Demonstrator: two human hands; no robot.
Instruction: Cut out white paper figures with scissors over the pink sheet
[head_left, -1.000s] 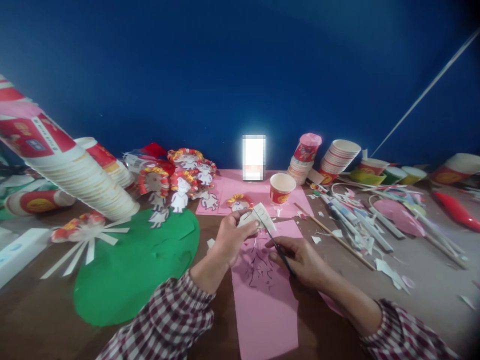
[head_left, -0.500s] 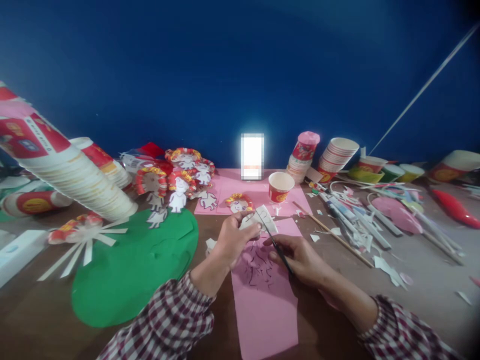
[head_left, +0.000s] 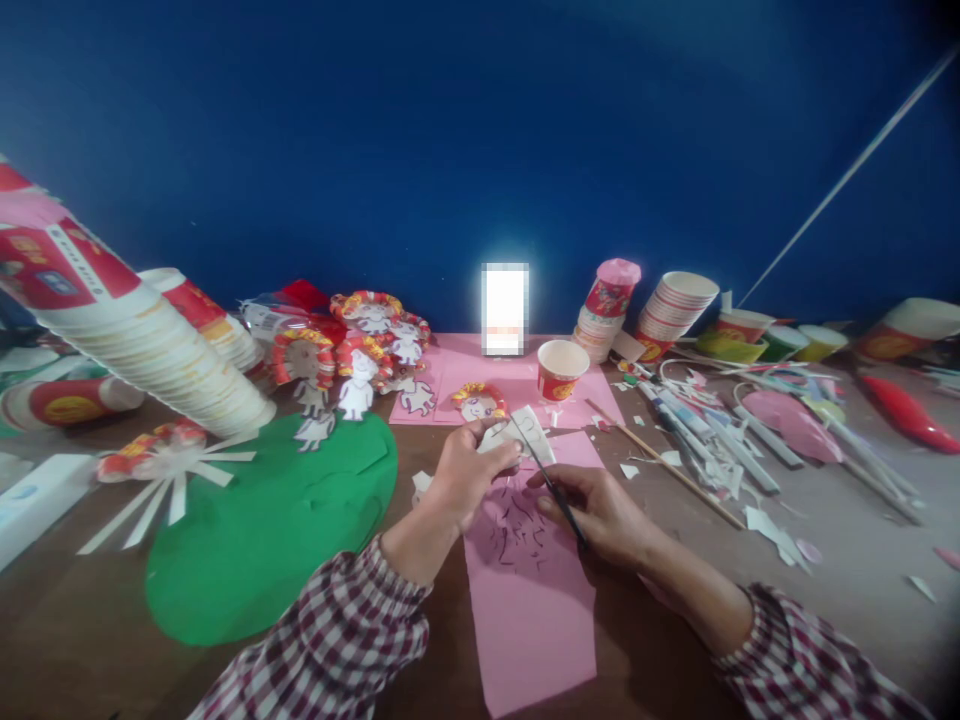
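Note:
In the middle of the head view, my left hand (head_left: 463,475) pinches a small piece of white paper (head_left: 537,442) with drawn lines between thumb and fingers. My right hand (head_left: 606,515) is closed around a slim dark tool (head_left: 564,503). Its thin, blade-like tip lies across the paper; I cannot make out exactly what kind of tool it is. Below both hands lies a long pink sheet (head_left: 536,625) with several dark, thin curved slivers or marks on it. Just beyond my left hand is a red-and-yellow-rimmed paper face (head_left: 478,403).
A paper cup (head_left: 562,372) stands on pink paper behind my hands. Leaning cup stacks (head_left: 172,345) and a green paper oval (head_left: 262,560) are at left, near paper figures (head_left: 356,385). To the right lie a wooden stick (head_left: 675,470), pens (head_left: 694,440) and paper scraps.
The view has shifted very slightly. Both hands keep their grips, and the paper and dark tool stay almost where they were.

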